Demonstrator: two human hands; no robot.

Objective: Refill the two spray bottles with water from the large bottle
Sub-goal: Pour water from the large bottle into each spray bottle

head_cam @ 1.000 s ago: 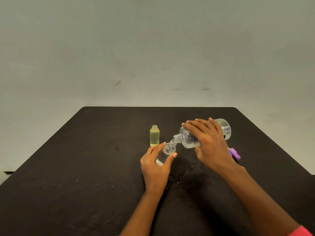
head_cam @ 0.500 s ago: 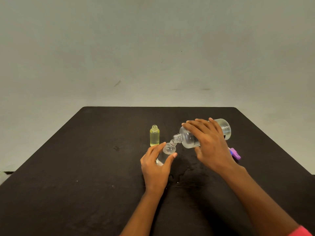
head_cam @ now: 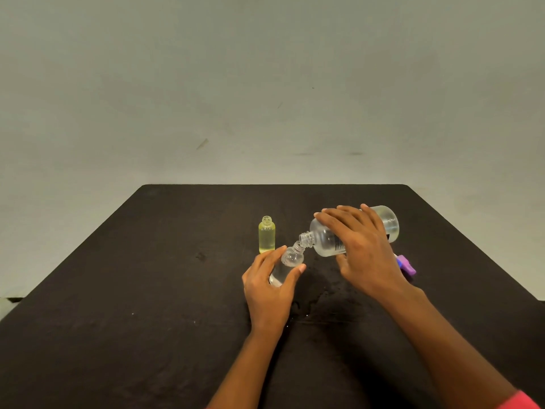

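Right hand arched over the large bottle, fingers curled across its top, thumb beneath. Bottle lies nearly level, long axis left-right, neck aimed down-left, mouth touching the mouth of the clear spray bottle. Left hand wraps that small bottle (tilted toward the large one). Yellow spray bottle upright, uncapped, just left of the large bottle's neck.
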